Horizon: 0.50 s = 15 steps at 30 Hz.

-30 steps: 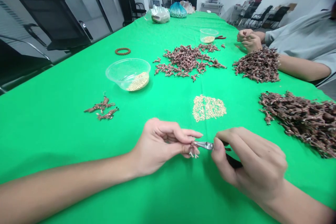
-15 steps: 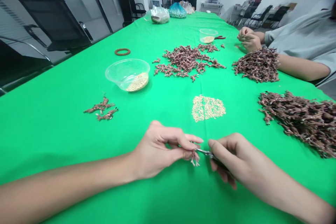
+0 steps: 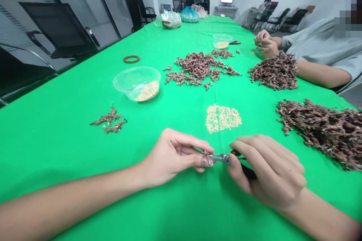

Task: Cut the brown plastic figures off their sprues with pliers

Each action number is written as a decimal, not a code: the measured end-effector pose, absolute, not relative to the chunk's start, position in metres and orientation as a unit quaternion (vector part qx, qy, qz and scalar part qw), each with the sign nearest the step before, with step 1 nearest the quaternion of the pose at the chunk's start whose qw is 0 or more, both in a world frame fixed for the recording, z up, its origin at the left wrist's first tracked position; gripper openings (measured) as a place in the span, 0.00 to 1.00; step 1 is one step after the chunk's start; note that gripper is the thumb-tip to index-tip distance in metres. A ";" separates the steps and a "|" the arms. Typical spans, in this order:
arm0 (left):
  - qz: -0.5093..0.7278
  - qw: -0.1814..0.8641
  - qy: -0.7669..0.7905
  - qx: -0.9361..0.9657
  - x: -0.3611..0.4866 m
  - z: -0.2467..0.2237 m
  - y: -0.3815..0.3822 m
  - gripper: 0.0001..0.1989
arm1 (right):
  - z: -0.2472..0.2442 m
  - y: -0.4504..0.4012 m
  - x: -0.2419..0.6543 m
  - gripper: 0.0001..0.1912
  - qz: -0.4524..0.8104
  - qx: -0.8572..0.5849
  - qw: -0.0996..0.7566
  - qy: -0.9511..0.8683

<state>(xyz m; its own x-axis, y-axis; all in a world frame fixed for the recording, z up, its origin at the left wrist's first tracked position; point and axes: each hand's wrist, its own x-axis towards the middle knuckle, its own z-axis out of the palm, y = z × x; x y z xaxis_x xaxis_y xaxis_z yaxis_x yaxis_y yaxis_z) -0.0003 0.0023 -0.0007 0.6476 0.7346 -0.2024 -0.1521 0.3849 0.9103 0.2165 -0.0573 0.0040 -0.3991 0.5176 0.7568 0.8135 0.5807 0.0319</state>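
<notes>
My left hand (image 3: 178, 156) pinches a small brown animal-shaped figurine (image 3: 206, 157), mostly hidden by the fingertips. Closed round the dark handles of a pair of pliers (image 3: 222, 157) is my right hand (image 3: 266, 171). The pliers' metal jaws point left and meet the figurine at the left fingertips. Whether the jaws grip a tiny part there is too small to tell. Beyond my hands, a patch of tiny gold-coloured pieces (image 3: 223, 118) lies spread on the green cloth (image 3: 175, 214). A few brown figurines (image 3: 109, 119) lie to the left.
A clear bowl (image 3: 118, 83) holds more gold pieces. Heaps of brown figurines lie mid-table (image 3: 196, 67) and at right (image 3: 325, 128). A brown ring (image 3: 131, 59) lies at left. A co-worker's hands (image 3: 266, 44) are beyond another heap (image 3: 274, 71); bags (image 3: 171, 19) stand at the far end.
My right hand has turned, back of the hand now upward, and the pliers lie more level. The figurine has been rotated in my left fingers, its pale legs no longer hanging down.
</notes>
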 end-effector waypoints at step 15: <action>0.271 0.780 0.294 0.481 0.000 0.001 0.002 0.11 | 0.003 -0.056 0.219 0.07 -0.280 -0.382 0.337 -0.813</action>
